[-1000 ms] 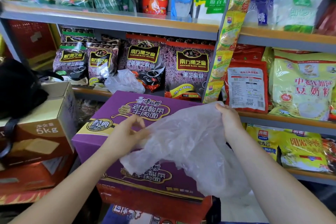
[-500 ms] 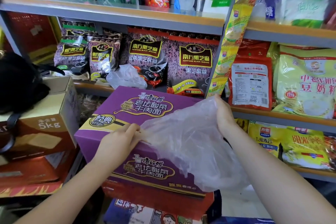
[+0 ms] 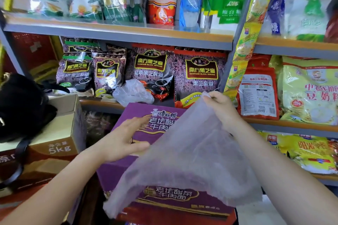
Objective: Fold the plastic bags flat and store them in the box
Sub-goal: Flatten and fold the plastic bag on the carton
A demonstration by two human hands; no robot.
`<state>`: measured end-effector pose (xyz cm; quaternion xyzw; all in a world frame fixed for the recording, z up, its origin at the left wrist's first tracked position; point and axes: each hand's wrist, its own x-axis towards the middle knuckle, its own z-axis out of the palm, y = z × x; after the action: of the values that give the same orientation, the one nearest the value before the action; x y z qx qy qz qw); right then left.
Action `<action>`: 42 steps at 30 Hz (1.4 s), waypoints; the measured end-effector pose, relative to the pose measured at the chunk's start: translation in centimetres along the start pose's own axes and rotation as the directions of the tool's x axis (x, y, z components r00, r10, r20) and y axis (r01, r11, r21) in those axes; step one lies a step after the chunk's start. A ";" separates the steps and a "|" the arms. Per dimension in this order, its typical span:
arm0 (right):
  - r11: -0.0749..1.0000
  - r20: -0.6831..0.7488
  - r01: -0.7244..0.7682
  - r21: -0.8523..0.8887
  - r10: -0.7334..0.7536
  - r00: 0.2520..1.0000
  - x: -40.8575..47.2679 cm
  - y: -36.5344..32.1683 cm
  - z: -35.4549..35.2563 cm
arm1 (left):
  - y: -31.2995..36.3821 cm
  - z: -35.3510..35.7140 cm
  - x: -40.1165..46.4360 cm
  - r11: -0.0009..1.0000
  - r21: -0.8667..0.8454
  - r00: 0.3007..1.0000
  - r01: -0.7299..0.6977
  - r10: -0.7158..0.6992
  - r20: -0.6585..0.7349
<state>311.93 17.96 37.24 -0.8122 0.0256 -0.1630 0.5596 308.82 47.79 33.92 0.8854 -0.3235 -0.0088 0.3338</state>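
A thin, clear plastic bag (image 3: 184, 166) hangs spread out over a closed purple noodle carton (image 3: 139, 118). My right hand (image 3: 222, 107) pinches the bag's top corner and holds it up. My left hand (image 3: 126, 137) is flat with fingers apart, its fingertips at the bag's left edge, above the carton top. A second crumpled clear bag (image 3: 132, 93) lies on the shelf behind the carton. A brown cardboard box (image 3: 54, 133) marked 5kg stands to the left, its flaps partly open.
Metal shelves (image 3: 118, 35) hold packets of sesame paste, sugar and milk powder behind and to the right. A black bag (image 3: 20, 106) sits on the brown box. Red cartons are stacked below the purple one.
My right hand lifted the bag's corner higher and the bag opened out into a flatter sheet. My left hand let go of the bag's edge and opened flat.
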 end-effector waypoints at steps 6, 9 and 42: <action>0.984 0.288 0.180 0.018 -0.177 0.941 -2.4 -6.8 4.2 | 5.7 0.1 7.1 0.981 -0.175 0.942 -0.083 0.020 -0.334; 0.988 0.294 0.152 -0.002 -0.144 0.945 -2.7 -6.7 4.2 | 5.6 0.4 8.2 0.974 -0.191 0.911 -0.124 0.035 -0.411; 0.992 0.520 0.105 -0.066 -0.056 0.853 -4.6 -2.6 5.5 | -1.9 -2.7 7.0 0.977 -0.201 0.775 0.064 -0.175 -0.608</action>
<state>308.79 24.95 36.76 -0.8514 -0.1519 0.0389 0.5005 316.09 46.40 36.26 0.8258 -0.1363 0.2348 0.4943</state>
